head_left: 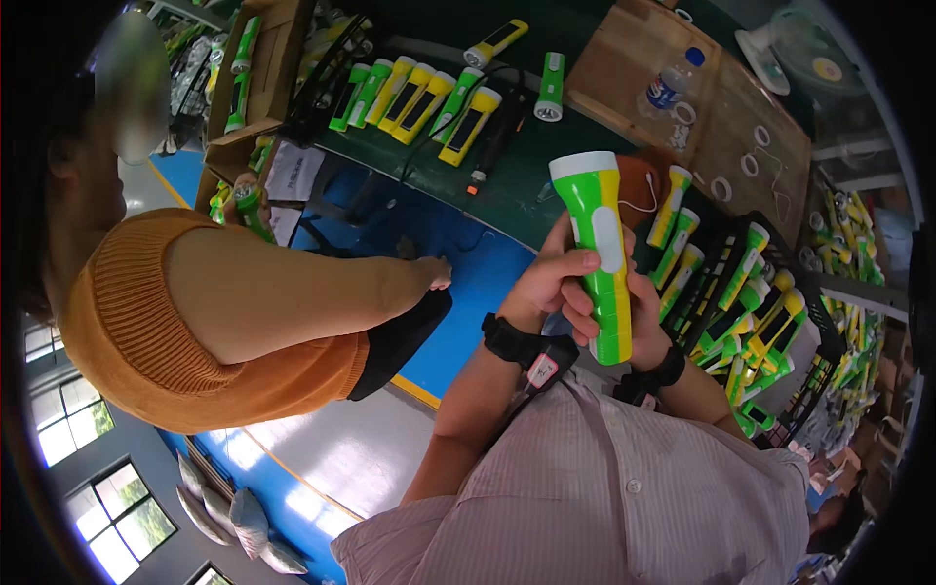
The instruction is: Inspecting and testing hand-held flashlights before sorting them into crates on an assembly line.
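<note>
A green and yellow flashlight (606, 255) with a white rim stands upright in front of my chest, its wide head at the top. My left hand (554, 281) is closed around its left side, the thumb lying across the body below a pale oval panel. From the other side my right hand (645, 310) grips the same flashlight, its fingers partly hidden behind the body. Near my right hand, several more flashlights (673, 251) in green and yellow lean together at the table's edge.
Several flashlights (417, 102) lie in a row on the dark green table (526, 200). A bottle (671, 86) rests on a brown board (614, 73). At right, a black crate (827, 327) holds more flashlights. A co-worker in an orange top (127, 331) stands close at left, beside cardboard boxes (276, 58).
</note>
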Tool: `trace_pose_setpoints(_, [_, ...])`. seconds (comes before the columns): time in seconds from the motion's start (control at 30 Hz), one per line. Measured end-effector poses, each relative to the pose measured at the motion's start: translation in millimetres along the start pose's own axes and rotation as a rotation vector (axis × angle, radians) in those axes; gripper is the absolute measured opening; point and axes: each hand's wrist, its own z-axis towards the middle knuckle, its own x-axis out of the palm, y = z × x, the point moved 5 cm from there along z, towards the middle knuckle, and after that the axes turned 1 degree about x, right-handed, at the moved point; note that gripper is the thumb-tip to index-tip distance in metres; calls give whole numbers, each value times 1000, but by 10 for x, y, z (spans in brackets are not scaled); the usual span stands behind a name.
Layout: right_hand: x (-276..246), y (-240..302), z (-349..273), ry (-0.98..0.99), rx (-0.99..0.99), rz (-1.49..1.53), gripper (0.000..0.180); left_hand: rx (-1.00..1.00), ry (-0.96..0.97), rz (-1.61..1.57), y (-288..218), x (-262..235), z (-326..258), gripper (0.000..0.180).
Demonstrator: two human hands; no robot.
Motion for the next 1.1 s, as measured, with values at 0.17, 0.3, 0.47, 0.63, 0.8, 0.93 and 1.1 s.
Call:
trace_pose_setpoints(0.17, [77, 125, -132, -1, -45, -75, 52, 32, 100, -114, 125, 244, 147, 99])
trace_pose_setpoints(0.3, [112, 162, -240, -20, -85, -70, 55, 1, 139, -74, 156, 378, 203, 102])
trace_pose_setpoints(0.47, [157, 216, -297, -30, -164, -83, 55, -38, 157, -52, 161, 472, 215, 103])
trace_pose_setpoints(0.63, [200, 266, -230, -44, -130, -128, 56, -27, 141, -18, 150, 465, 301, 99])
trace_pose_setpoints(0.8, [150, 254, -219, -120, -97, -124, 58, -31, 127, -34, 151, 385, 290, 101])
trace_pose_setpoints(0.93, [-31, 319, -123, -63, -120, -179, 63, -75, 55, 158, 173, 216, 336, 85])
trace_pose_setpoints(1.1, [-514, 743, 135, -167, -196, -157, 53, -214, -38, 484, 191, -6, 432, 64])
